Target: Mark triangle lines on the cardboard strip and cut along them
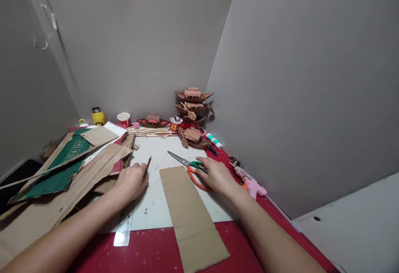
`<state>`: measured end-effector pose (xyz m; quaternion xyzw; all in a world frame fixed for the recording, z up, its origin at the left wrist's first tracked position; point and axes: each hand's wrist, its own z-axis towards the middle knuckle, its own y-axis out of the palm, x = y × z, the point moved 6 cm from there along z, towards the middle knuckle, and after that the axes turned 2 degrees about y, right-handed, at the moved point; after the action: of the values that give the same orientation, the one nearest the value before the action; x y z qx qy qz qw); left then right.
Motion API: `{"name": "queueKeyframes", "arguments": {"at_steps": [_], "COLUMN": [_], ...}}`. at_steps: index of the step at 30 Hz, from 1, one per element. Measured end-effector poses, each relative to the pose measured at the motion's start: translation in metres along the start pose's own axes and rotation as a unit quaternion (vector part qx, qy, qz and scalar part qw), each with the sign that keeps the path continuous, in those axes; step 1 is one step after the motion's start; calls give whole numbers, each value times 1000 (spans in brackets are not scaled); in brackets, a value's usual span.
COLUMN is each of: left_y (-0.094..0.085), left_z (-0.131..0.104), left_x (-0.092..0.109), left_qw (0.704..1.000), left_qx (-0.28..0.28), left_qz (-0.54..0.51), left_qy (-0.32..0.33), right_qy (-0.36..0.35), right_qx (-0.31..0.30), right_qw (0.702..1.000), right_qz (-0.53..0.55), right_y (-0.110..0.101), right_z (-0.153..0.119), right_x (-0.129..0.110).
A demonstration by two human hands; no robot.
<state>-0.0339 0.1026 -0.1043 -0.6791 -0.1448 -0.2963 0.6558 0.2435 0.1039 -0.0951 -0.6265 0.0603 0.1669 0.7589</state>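
My left hand (131, 183) is closed round a dark red pencil (149, 163), above the left part of a white board (149, 219). A clear ruler (122, 233) lies below that hand. My right hand (215, 176) has its fingers on the handles of scissors (197, 168) with green and orange grips; the blades point to the upper left. Between the hands lies a long brown cardboard strip (191, 219), reaching over the board's front edge onto the red table (149, 248).
Cardboard pieces (77, 194) are heaped at the left. Along the back stand a yellow bottle (98, 116), paper cups (124, 119), thin sticks (149, 131) and stacked model boats (193, 106). A pink glue gun (251, 181) lies at the right beside the grey partition (296, 98).
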Motion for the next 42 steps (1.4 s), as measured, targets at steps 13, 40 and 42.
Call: {"name": "queueKeyframes", "arguments": {"at_steps": [13,40,42], "left_y": [13,88,87], "left_z": [-22,-74,-75], "left_x": [51,66,66], "left_qw": [987,911,909], "left_qx": [-27,-202,-202], "left_qz": [-73,187,190], "left_qy": [138,309,311], "right_qy": [-260,47,39], "right_qx": [-7,-119,-123], "right_qw": [960,989,989], "right_qz": [102,-76,-76], "right_y": [22,2,3], "right_z": [-35,2,1], "right_x": [-72,5,6]}}
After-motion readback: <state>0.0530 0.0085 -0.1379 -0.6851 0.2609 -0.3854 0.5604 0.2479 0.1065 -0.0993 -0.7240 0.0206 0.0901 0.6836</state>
